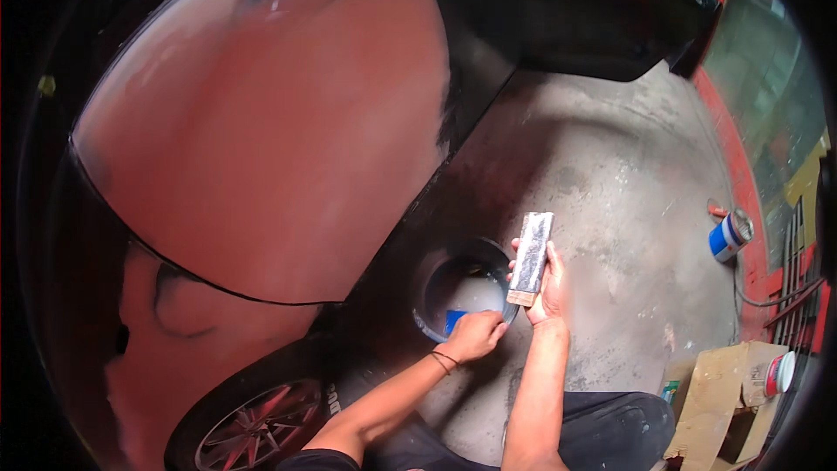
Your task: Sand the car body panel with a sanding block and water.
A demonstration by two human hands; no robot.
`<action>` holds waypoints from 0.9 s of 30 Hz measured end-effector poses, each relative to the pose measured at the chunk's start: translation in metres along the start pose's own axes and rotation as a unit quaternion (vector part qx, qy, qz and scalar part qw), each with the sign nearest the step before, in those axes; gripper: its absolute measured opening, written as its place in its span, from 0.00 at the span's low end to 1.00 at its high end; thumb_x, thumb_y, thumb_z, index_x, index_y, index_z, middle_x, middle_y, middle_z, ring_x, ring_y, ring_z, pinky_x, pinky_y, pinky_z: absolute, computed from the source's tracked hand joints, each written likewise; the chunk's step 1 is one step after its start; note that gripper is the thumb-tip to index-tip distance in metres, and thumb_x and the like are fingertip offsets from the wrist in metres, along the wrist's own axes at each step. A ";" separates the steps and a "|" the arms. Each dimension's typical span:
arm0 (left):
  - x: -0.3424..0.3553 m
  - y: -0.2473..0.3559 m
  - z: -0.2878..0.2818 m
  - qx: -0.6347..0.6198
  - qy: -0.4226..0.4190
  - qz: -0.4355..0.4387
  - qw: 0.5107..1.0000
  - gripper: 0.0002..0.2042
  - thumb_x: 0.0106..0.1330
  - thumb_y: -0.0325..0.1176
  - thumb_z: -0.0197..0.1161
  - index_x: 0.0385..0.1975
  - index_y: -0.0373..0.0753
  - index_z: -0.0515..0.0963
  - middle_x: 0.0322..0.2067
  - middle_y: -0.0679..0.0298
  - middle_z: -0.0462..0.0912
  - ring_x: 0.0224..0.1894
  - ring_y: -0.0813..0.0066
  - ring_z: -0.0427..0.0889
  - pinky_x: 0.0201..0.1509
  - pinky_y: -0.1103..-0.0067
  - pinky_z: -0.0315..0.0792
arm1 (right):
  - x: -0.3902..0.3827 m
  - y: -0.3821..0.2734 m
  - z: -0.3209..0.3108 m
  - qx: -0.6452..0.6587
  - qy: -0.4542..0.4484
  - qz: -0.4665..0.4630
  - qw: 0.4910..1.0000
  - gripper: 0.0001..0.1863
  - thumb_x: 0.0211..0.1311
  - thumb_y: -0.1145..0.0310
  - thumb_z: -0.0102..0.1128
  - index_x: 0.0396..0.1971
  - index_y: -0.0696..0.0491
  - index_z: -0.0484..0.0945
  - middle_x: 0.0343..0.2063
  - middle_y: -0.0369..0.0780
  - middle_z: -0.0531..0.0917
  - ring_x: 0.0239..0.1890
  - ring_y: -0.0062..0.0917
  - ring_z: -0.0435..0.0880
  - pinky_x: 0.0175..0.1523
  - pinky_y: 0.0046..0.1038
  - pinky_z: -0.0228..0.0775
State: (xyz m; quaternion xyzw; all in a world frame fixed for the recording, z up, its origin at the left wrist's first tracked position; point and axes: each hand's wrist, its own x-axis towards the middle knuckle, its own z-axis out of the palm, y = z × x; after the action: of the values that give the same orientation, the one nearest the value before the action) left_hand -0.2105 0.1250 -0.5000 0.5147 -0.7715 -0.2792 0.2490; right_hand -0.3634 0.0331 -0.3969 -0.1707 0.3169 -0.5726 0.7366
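My right hand (549,283) is wrapped round a long sanding block (531,253), holding it upright. The block's face is grey and worn with whitish residue, and bare wood shows at its lower end. Just left of it, my left hand (477,337) is closed over the near rim of a dark round bucket (422,301). A flat blue piece (455,321) sticks out behind its knuckles; the rest of that piece is hidden by the hand. Cloudy liquid (481,291) lies in the bucket, which stands on the floor.
A car door panel (270,139) with a large dull reddish patch fills the left, above a wheel (261,427). On the concrete floor (610,209), a blue-and-white can (731,235) stands at the right. An open cardboard box (719,392) sits at the lower right, beside a white-lidded tub (779,373).
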 end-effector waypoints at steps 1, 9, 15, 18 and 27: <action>-0.007 -0.006 -0.001 -0.005 0.010 0.007 1.000 0.13 0.77 0.40 0.65 0.38 0.35 0.82 0.35 0.44 0.88 0.34 0.43 0.88 0.42 0.58 0.81 | -0.001 -0.002 0.005 -0.021 -0.004 0.003 1.000 0.25 0.82 0.45 0.55 0.58 0.52 0.81 0.42 0.41 0.89 0.37 0.33 0.90 0.41 0.37 0.86; -0.003 -0.059 -0.029 -0.537 0.113 -0.151 0.822 0.21 0.87 0.48 0.56 0.67 0.40 0.80 0.54 0.61 0.90 0.51 0.69 0.89 0.63 0.71 0.80 | 0.005 0.037 0.037 -0.395 -0.015 -0.039 0.918 0.19 0.84 0.54 0.60 0.61 0.52 0.78 0.45 0.36 0.85 0.42 0.19 0.84 0.49 0.28 0.81; 0.019 -0.051 -0.061 -0.645 0.144 -0.162 0.733 0.22 0.88 0.50 0.52 0.65 0.39 0.76 0.59 0.62 0.83 0.59 0.72 0.82 0.65 0.70 0.76 | 0.016 0.117 0.007 -0.632 -0.054 -0.183 0.751 0.24 0.83 0.53 0.62 0.63 0.58 0.75 0.51 0.48 0.88 0.53 0.30 0.87 0.59 0.32 0.80; 0.004 -0.092 -0.059 -0.590 0.259 -0.225 0.731 0.20 0.87 0.47 0.53 0.56 0.33 0.80 0.49 0.60 0.86 0.49 0.75 0.84 0.58 0.74 0.77 | 0.018 0.150 0.006 -0.606 -0.095 -0.184 0.767 0.19 0.81 0.58 0.62 0.56 0.59 0.85 0.52 0.46 0.90 0.56 0.31 0.87 0.64 0.33 0.78; -0.048 -0.057 -0.090 -0.547 0.312 -0.371 0.683 0.18 0.84 0.37 0.58 0.65 0.33 0.78 0.55 0.59 0.86 0.53 0.73 0.85 0.60 0.73 0.79 | 0.130 0.321 -0.149 -0.060 0.235 0.211 0.947 0.17 0.77 0.62 0.48 0.44 0.58 0.83 0.32 0.44 0.89 0.30 0.33 0.86 0.28 0.33 0.76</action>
State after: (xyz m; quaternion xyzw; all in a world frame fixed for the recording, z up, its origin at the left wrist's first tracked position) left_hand -0.0957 0.1360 -0.4787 0.5883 -0.1053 -0.5444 0.5885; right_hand -0.2073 0.0179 -0.7404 -0.0040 0.5436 -0.4085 0.7332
